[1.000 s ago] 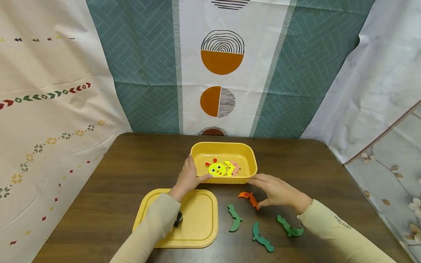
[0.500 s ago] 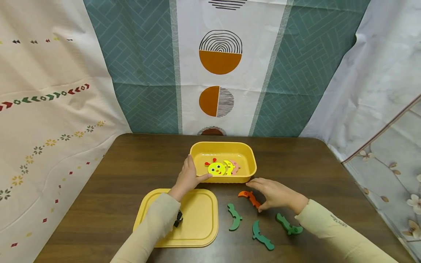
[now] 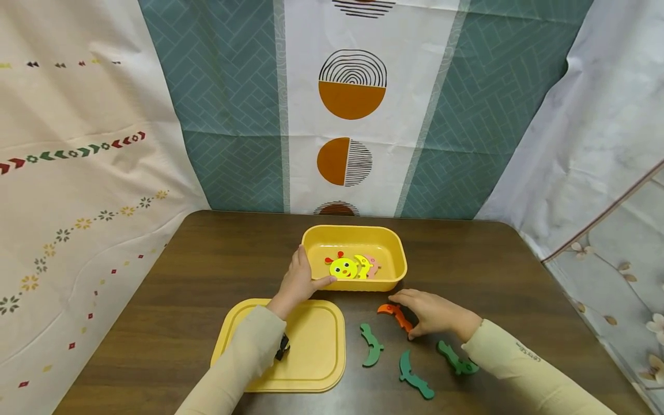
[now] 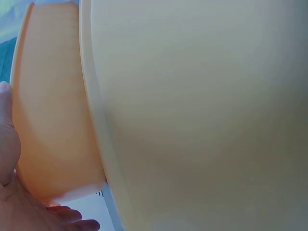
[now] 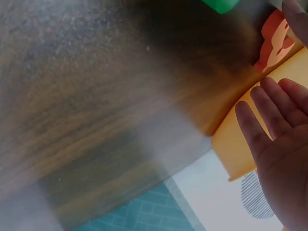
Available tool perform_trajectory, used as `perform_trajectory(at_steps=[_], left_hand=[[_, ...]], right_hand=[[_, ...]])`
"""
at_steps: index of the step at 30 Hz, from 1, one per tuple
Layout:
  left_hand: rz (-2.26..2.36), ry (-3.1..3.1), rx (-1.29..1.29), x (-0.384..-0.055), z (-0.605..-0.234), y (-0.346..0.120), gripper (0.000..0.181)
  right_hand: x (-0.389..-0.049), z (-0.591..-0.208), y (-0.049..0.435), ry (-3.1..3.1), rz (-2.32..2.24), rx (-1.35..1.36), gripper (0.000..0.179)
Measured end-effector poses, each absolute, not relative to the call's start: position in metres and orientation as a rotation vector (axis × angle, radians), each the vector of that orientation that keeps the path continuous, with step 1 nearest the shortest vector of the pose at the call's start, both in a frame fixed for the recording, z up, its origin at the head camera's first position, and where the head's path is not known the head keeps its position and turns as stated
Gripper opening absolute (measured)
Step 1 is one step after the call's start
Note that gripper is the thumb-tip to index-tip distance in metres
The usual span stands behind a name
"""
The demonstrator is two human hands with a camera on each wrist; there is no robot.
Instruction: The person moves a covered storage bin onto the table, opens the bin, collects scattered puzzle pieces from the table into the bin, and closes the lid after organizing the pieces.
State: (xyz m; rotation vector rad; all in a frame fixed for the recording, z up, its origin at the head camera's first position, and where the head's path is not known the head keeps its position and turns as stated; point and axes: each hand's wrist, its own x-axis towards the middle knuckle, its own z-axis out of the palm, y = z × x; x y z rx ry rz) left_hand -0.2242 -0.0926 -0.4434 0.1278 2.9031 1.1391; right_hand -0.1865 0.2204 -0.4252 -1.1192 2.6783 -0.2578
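Orange curved piece, flat on the dark wooden table, near the front right corner of the yellow box. Over it stands the right hand, thumb and fingers wide apart, the piece lying between them; whether skin touches it I cannot tell from here. The step in hand appears to be the pick-up of this piece; the next move calls for drawing thumb and fingertips together on its two ends, then a straight lift. The left hand grips the box at its front left corner, thumb on the front rim, seemingly to steady it. Inside the box lie a smiling caterpillar head, a yellow crescent and a pink piece. Nearer the person, three green pieces lie apart, untouched. To their left a flat yellow lid rests beneath the left sleeve.
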Motion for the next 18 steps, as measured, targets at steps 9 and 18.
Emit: perform_trajectory(at_steps=[9,18], left_hand=[[1.132,2.908,0.135,-0.2234,-0.4414,-0.0917,0.114],[1.134,2.909,0.127,-0.2235,-0.4424,-0.0920,0.113]], right_hand=[[-0.1853,-0.4294,0.2212,2.653,-0.295,-1.045,0.073],[-0.1848,-0.4304,0.2219,2.666,-0.303,-1.083,0.069]])
